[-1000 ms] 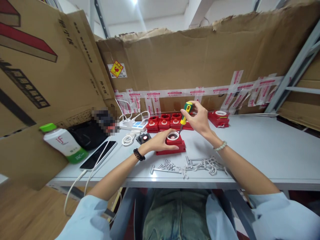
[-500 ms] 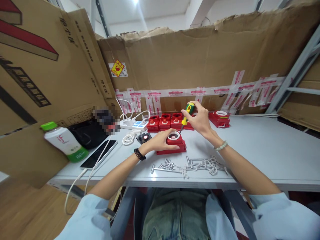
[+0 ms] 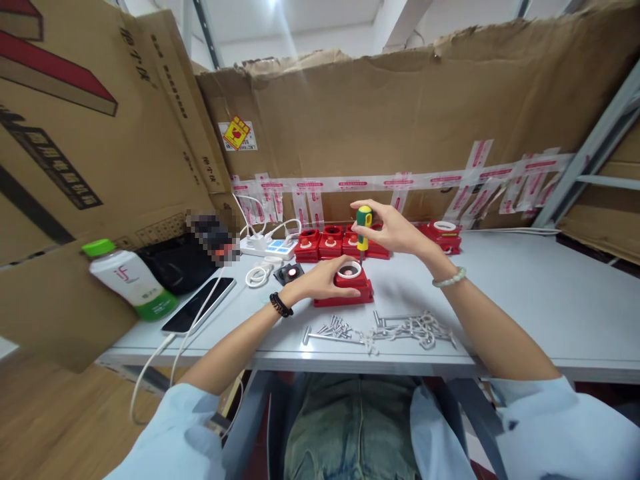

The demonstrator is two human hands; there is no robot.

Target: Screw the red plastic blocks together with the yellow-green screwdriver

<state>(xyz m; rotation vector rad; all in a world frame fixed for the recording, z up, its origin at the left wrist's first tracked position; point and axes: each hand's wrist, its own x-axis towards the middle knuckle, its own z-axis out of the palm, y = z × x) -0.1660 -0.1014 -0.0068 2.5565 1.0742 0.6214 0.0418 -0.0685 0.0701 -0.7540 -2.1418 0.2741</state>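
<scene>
One red housing (image 3: 345, 301) sits on the table (image 3: 525, 287) in front of the person, its long axis running left to right, roughly parallel to the near table edge. A white ring (image 3: 349, 277) faces upward on its top. The left hand (image 3: 320, 281) is the nearer hand: it reaches in from the left, thumb along the near side and fingers over the far side, partly spread to the width of the raised section and in contact with it.

The right hand (image 3: 395, 228) is above, beyond and to the right of the housing. Its thumb and fingers are curved and closed to handle width around a green-and-yellow screwdriver (image 3: 363, 241). The tool is near upright; its shaft points down to the far right corner of the raised section. Contact at the tip cannot be confirmed. From the right fingers, the housing lies below, toward the person and slightly left.

Loose screws (image 3: 336, 327) lie on the near side of the housing, with metal rods and chains (image 3: 425, 330) to their right. A black square part (image 3: 289, 274) is beside the left hand. Several red units (image 3: 330, 245) stand behind.
</scene>
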